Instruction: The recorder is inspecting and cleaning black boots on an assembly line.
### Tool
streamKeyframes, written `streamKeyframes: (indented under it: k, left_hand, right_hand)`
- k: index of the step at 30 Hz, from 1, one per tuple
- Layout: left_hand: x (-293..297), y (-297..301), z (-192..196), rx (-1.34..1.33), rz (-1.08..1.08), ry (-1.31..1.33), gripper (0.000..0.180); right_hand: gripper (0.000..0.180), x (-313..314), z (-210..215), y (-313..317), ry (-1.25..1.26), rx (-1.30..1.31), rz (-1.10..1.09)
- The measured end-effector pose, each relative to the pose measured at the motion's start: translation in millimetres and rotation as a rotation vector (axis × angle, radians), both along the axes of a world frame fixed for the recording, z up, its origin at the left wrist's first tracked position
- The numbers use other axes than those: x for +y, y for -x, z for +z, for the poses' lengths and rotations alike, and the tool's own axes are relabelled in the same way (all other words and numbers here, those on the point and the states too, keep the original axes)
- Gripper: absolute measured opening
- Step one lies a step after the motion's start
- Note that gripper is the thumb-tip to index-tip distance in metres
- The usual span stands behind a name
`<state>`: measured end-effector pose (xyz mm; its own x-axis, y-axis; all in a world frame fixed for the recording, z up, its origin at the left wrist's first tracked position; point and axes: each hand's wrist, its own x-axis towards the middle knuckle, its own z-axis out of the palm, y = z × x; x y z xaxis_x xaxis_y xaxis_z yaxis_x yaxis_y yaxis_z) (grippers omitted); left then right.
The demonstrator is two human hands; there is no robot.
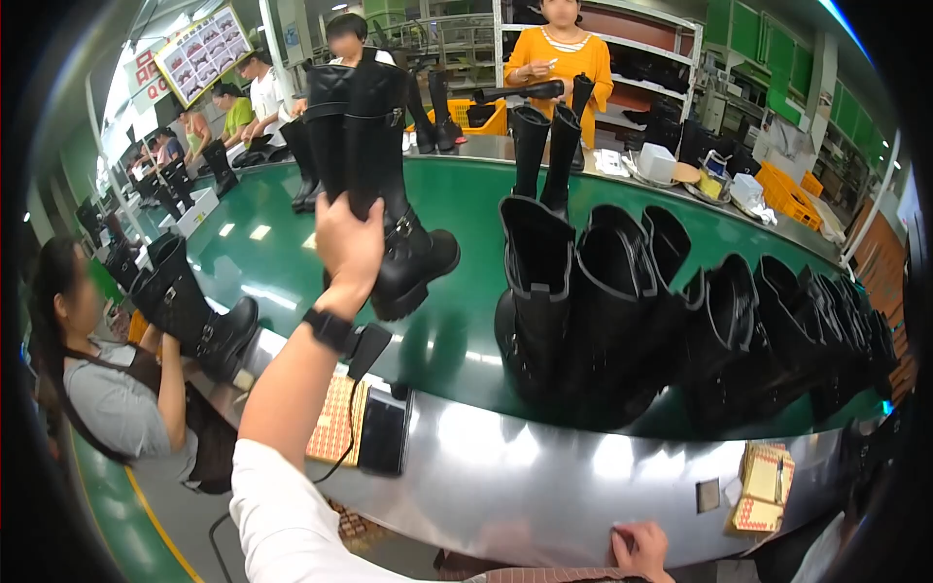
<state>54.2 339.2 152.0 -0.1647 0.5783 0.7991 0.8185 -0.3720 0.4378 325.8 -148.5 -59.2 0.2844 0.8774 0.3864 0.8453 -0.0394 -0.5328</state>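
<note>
One tall black boot (374,165) is what we've got gripped by its shaft in our left hand (348,245), held upright over the green belt (457,209), w/ our right hand (639,549) low by the metal edge, grip can't tell.

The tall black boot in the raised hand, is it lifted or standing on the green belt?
Lifted. The left hand grips the boot by its shaft, and its sole hangs clear above the green belt.
</note>
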Motion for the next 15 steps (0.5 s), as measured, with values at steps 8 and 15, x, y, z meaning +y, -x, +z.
streamKeyframes:
  k: [8, 15]
  left_hand:
    - [223, -106, -100, 0.004, -0.044, -0.092, 0.045]
    - [304, -144, -175, 0.3, -0.182, 0.388, 0.042]
  right_hand:
    - [0.027, -4, -10, -10, 0.252, 0.0, 0.018]
    - [0.009, 12, 9, -8, 0.213, 0.036, 0.056]
